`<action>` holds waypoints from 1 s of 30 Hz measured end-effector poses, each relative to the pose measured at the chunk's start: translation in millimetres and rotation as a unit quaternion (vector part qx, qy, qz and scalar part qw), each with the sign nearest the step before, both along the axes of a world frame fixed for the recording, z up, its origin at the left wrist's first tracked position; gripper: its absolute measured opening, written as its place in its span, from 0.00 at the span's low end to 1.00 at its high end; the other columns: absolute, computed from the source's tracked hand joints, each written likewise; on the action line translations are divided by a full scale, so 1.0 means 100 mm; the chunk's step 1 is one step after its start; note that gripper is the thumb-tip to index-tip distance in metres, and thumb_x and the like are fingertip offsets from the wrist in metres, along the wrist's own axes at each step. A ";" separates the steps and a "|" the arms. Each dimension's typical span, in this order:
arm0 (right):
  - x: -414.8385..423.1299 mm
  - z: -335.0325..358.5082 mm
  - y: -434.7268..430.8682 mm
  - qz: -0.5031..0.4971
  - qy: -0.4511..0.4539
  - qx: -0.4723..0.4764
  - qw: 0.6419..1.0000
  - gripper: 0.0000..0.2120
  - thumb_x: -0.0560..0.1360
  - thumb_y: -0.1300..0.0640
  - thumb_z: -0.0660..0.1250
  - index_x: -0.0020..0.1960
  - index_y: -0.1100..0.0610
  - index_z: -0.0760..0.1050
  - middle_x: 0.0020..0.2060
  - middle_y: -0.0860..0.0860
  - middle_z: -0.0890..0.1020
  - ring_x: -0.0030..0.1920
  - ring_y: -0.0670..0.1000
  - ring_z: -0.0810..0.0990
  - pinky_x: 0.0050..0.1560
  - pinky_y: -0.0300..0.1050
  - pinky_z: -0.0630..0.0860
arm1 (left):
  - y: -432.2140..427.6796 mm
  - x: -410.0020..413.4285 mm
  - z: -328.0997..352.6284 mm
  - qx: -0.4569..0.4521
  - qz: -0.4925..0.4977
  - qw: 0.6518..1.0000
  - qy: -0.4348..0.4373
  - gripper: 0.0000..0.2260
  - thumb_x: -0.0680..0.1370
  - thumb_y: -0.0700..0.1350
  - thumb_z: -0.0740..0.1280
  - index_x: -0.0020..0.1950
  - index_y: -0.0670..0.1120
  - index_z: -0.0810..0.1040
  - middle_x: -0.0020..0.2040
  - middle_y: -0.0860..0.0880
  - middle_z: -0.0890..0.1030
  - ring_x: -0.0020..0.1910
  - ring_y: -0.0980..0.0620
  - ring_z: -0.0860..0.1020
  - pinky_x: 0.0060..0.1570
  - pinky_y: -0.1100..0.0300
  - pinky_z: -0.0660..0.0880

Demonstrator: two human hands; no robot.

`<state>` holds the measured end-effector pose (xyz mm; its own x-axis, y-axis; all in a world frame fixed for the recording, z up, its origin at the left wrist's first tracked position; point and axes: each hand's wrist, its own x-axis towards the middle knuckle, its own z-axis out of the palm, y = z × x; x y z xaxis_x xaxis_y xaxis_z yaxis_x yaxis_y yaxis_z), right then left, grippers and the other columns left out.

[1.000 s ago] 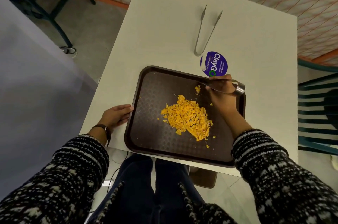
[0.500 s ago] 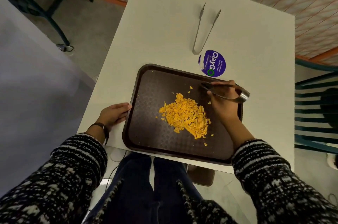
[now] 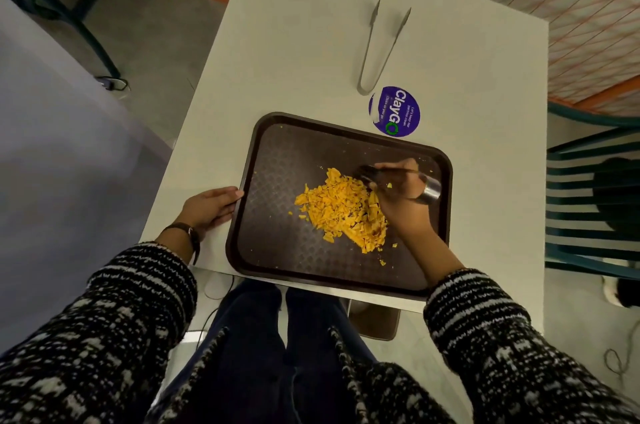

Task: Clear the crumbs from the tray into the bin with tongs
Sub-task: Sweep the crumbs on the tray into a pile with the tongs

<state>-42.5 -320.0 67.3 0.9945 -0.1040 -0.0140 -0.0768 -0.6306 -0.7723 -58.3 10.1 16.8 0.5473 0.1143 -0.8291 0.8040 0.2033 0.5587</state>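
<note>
We saw the brown tray (image 3: pixel 266 181) at the near edge of the white table (image 3: pixel 294 42). In the tray's middle, reaching toward its right side, lay the heap of orange crumbs (image 3: pixel 341 207), with a few loose bits scattered on the tray floor around it. Over the tray's right half the right hand (image 3: pixel 398 196) gripped the metal tongs (image 3: pixel 431 191), its fingers curled round both arms. The tips sat at the heap's far right edge, but we could not tell whether they had closed on any crumbs. The left hand (image 3: pixel 207 209) lay flat on the table against the tray's left rim, fingers straight, holding nothing. Just beyond the tray's far rim we noted a round purple sticker (image 3: pixel 398 112) and, farther on, spare tongs (image 3: pixel 379 46) lying spread open.
</note>
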 end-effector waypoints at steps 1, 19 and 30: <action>0.01 0.02 -0.10 -0.044 -0.011 -0.001 0.999 0.13 0.71 0.65 0.72 0.54 0.62 0.74 0.50 0.53 0.80 0.50 0.34 0.77 0.51 0.27 0.71 | 0.00 0.00 -0.01 -0.001 0.004 1.000 0.001 0.13 0.73 0.43 0.72 0.57 0.44 0.78 0.43 0.48 0.83 0.34 0.59 0.83 0.31 0.69 0.78; 0.08 0.10 -0.45 -0.173 -0.037 0.031 0.984 0.17 0.72 0.69 0.68 0.47 0.49 0.67 0.40 0.40 0.75 0.38 0.29 0.76 0.37 0.22 0.69 | -0.15 -0.03 0.03 0.111 0.040 0.992 -0.044 0.09 0.70 0.50 0.75 0.42 0.46 0.80 0.31 0.53 0.83 0.34 0.56 0.80 0.27 0.70 0.76; -0.13 0.02 -0.46 -0.137 -0.090 -0.009 0.986 0.11 0.70 0.69 0.71 0.50 0.66 0.73 0.47 0.37 0.76 0.45 0.29 0.75 0.46 0.21 0.68 | -0.08 -0.01 -0.02 0.086 0.017 0.996 -0.030 0.15 0.70 0.50 0.74 0.51 0.43 0.80 0.43 0.47 0.83 0.44 0.50 0.82 0.37 0.64 0.80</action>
<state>-55.3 -366.4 69.7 0.9151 -0.3682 0.1642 -0.1094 -0.6188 -0.7779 -59.0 2.4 14.6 0.5880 0.2705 -0.7623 0.7631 0.1271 0.6336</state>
